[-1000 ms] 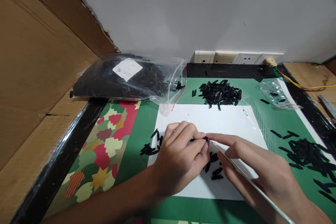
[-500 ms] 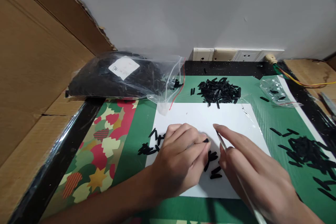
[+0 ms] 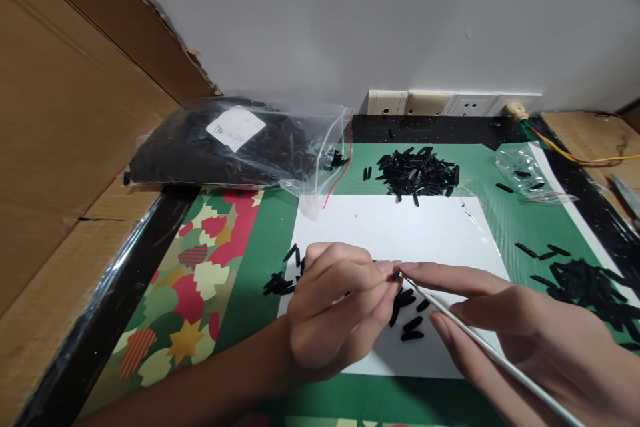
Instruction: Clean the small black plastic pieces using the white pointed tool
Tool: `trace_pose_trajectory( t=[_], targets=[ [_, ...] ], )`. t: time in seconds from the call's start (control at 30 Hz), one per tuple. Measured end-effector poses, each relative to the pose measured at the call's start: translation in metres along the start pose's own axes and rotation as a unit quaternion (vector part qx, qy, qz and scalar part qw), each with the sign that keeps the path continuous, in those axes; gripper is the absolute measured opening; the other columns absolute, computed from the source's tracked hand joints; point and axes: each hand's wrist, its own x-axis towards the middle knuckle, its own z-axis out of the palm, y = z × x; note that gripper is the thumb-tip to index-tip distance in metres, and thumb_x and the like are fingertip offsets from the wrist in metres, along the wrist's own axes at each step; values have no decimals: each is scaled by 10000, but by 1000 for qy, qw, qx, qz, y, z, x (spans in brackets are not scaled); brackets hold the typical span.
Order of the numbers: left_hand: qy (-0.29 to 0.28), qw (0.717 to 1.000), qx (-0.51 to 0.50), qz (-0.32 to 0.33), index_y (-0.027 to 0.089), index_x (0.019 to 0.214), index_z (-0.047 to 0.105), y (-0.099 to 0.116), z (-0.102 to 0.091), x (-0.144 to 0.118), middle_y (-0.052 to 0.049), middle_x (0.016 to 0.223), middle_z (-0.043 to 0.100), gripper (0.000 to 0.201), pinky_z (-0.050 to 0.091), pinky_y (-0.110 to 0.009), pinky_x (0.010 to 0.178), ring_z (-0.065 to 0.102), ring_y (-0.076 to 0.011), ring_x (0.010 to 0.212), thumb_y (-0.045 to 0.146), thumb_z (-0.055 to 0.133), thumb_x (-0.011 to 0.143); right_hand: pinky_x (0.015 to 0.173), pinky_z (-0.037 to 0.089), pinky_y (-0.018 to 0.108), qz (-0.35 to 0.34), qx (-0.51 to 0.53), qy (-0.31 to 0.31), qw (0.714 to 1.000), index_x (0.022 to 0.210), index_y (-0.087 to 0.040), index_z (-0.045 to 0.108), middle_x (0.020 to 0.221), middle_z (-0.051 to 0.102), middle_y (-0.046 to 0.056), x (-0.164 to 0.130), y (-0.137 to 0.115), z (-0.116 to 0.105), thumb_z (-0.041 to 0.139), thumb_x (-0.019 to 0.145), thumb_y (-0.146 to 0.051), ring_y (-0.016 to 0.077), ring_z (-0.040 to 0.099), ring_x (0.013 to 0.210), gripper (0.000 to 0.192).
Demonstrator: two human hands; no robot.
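Note:
My left hand is closed, pinching a small black piece between thumb and fingertips; most of the piece is hidden. A thin whitish rod with a narrow dark tip lies in my right hand, between the thumb and fingers. Its tip meets the end of the black piece, or comes very close to it. Just below the hands, several loose black pieces rest on a white sheet.
A large zip bag of black pieces lies at the back left. Black pieces form one heap behind the sheet and another at the right. A small clear bag lies back right, near sockets. Cardboard stands at the left.
My right hand has brought the rod's tip left and down to the black piece, tilting the rod flatter. My left hand has turned slightly, still holding the piece.

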Motion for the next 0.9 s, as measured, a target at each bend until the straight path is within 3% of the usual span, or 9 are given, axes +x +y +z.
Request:
trace_pose_trajectory(
  t=[0.13, 0.3, 0.47, 0.63, 0.8, 0.9],
  targets=[
    [-15, 1000, 6, -3, 156, 1008, 712, 1, 0, 0, -6, 907, 728, 150, 530, -370, 717, 712, -145, 825, 15, 704, 957, 880, 735, 284, -25, -3, -67, 997, 1033, -267, 723, 925, 854, 43, 4, -2, -6, 702, 929, -55, 295, 861, 1002, 237],
    [-6, 1000, -6, -30, 170, 963, 712, 3, 0, 4, 0, 844, 704, 173, 518, -378, 679, 695, -150, 775, 3, 696, 921, 890, 738, 299, 12, -14, 16, 1000, 978, -290, 721, 871, 841, 36, -5, -3, 2, 664, 976, -109, 295, 860, 1004, 190],
    [-8, 999, -4, -38, 177, 961, 713, 4, -1, 6, 6, 847, 696, 200, 516, -365, 692, 696, -149, 756, -10, 718, 892, 832, 741, 275, 14, -26, 5, 1000, 925, -283, 674, 847, 836, 29, -11, -1, 7, 728, 946, -123, 274, 866, 874, 170],
    [-6, 999, 2, -39, 183, 937, 701, 4, -1, 3, 5, 840, 685, 186, 499, -371, 687, 691, -150, 745, 1, 722, 903, 921, 714, 271, 36, 16, 20, 999, 947, -281, 676, 894, 849, 32, -9, 0, 8, 709, 949, -114, 275, 854, 1025, 170],
    [-8, 999, 7, -42, 196, 934, 703, 4, 0, 3, 11, 817, 683, 216, 501, -365, 662, 677, -147, 719, -16, 720, 894, 932, 702, 244, 32, 13, -56, 998, 936, -278, 630, 1015, 868, 39, -1, 1, -2, 715, 954, -111, 264, 841, 1095, 188],
    [-3, 999, 5, -39, 191, 934, 705, 4, 1, 4, 12, 814, 683, 206, 499, -363, 656, 666, -141, 706, -11, 722, 900, 928, 697, 220, 38, 34, -52, 997, 928, -286, 621, 1100, 869, 24, 3, 1, -4, 707, 975, -126, 239, 839, 1100, 188]
  ],
)
